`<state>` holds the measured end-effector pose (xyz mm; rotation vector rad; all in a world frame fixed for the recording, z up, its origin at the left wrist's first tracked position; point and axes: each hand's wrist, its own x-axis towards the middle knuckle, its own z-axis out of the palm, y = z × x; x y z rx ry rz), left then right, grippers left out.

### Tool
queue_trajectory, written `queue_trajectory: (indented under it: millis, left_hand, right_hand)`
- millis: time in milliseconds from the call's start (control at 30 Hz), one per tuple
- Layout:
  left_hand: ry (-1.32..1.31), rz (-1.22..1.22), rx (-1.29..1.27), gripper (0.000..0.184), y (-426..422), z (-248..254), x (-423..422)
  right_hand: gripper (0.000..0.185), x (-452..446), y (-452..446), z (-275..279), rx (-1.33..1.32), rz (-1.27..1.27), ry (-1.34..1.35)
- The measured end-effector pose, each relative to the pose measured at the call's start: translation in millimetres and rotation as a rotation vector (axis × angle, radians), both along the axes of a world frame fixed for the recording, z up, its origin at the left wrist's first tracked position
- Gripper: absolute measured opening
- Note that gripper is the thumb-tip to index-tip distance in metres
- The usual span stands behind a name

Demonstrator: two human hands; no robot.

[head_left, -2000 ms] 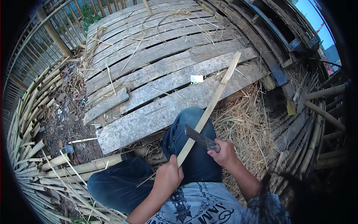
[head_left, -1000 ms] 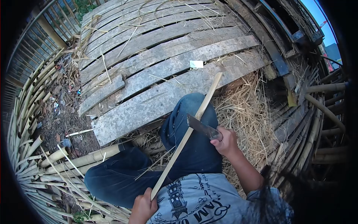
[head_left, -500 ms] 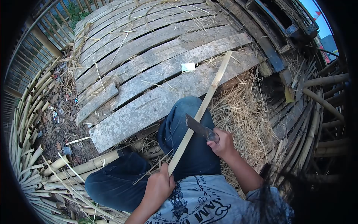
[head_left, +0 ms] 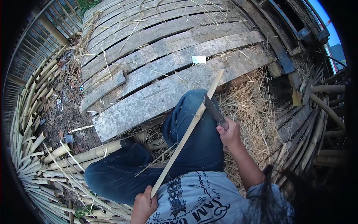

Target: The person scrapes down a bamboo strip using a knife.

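The left hand (head_left: pixel 144 204) grips the near end of the strip (head_left: pixel 181 143), likely to steady it. The strip slants over the thigh (head_left: pixel 202 143), apparently for support, while the right hand (head_left: pixel 230 133), closed round the knife (head_left: pixel 214 112), brings its blade to the strip's side.

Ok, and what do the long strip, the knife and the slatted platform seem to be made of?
The long strip: probably split bamboo, pale and unvarnished, with a node-like ridge near the blade. The knife: a dark, dull metal blade, likely steel; the hand hides most of the grip, so its material is unclear. The slatted platform: weathered wooden planks, grey and blotchy.
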<state>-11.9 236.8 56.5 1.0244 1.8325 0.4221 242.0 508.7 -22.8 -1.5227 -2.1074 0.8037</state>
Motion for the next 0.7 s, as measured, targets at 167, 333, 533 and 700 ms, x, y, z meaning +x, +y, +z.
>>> queue_trajectory:
  millis: [167, 333, 533, 700]
  left_hand:
    - [0.093, -0.053, 0.047, 0.012, 17, -4, 7]
    - [0.188, -0.190, 0.047, 0.019, 75, -4, 24]
    - [0.222, -0.297, 0.087, 0.019, 114, 10, 35]
    - [0.186, -0.306, 0.086, 0.021, 115, 11, 28]
  right_hand:
    - [0.065, 1, -13, 13, -0.055, 0.007, 0.040]
    - [0.066, 10, -18, 22, 0.049, 0.211, -0.103]
    - [0.074, 13, -12, 13, 0.032, 0.243, 0.000]
    - [0.078, 13, -10, 4, -0.026, 0.170, 0.024]
